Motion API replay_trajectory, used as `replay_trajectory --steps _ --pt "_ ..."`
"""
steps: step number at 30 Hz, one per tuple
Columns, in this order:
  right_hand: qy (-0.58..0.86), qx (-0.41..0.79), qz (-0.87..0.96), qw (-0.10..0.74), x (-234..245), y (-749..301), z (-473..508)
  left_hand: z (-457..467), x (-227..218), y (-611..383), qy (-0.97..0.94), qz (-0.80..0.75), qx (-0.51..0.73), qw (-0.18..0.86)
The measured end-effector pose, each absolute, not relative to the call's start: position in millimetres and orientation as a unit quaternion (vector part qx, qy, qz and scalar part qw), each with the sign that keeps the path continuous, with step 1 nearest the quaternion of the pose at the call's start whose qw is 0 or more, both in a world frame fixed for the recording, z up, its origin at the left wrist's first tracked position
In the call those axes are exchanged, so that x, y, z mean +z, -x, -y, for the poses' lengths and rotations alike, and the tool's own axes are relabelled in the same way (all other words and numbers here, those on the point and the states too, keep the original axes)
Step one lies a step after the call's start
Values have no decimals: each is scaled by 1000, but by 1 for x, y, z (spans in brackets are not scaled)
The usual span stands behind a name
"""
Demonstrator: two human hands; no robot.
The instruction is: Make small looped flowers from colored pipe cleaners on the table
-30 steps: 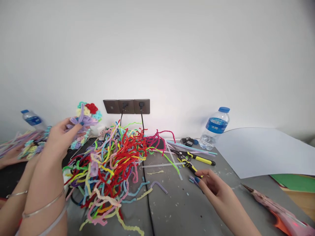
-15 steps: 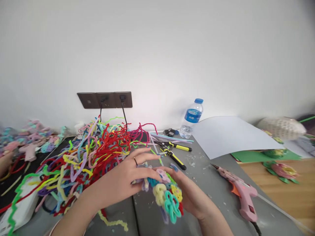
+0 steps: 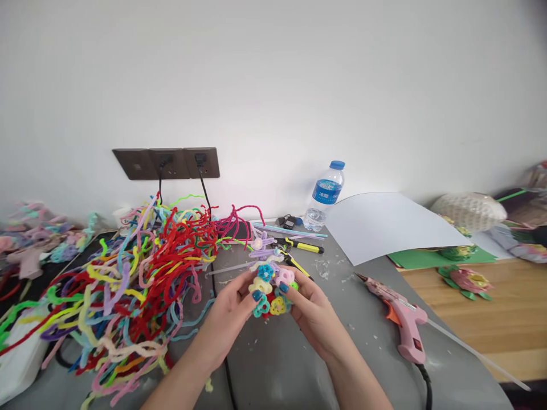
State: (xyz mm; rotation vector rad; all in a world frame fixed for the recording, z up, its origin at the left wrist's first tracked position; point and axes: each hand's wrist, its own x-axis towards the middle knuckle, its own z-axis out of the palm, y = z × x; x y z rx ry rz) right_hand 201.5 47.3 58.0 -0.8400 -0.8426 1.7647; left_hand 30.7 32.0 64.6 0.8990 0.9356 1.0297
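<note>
Both my hands hold a small bunch of pipe-cleaner flowers (image 3: 269,282) in teal, yellow, pink, blue and lilac above the grey table (image 3: 277,364). My left hand (image 3: 228,316) grips the bunch from the left with its fingers curled. My right hand (image 3: 310,310) closes on it from the right, thumb on the flowers. A big tangled heap of coloured pipe cleaners (image 3: 128,279) lies just left of my hands.
Yellow-handled pliers (image 3: 301,247) and straws lie behind the flowers. A pink glue gun (image 3: 399,319) rests at the right, its cable running off the front. A water bottle (image 3: 323,195), white paper sheet (image 3: 388,225), wall sockets (image 3: 166,163) and more flower pieces (image 3: 38,239) at far left.
My left hand brought the flower bunch from the far left to the table's middle. My right hand left the pliers and joined it. The bunch is now raised upright between both hands.
</note>
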Motion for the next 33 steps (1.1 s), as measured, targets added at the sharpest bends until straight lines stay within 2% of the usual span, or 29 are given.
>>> replay_trajectory --steps 5,15,23,33 --pt "372 709 331 499 47 -199 -49 -38 55 -29 -388 -469 465 644" --pt "402 714 358 447 38 -213 -50 -39 44 -12 -348 -514 450 642" --pt "387 725 343 456 27 -221 -50 -34 44 -7 -302 -443 477 697" --pt "340 744 306 488 21 -219 -53 -24 52 -11 -358 -410 492 680"
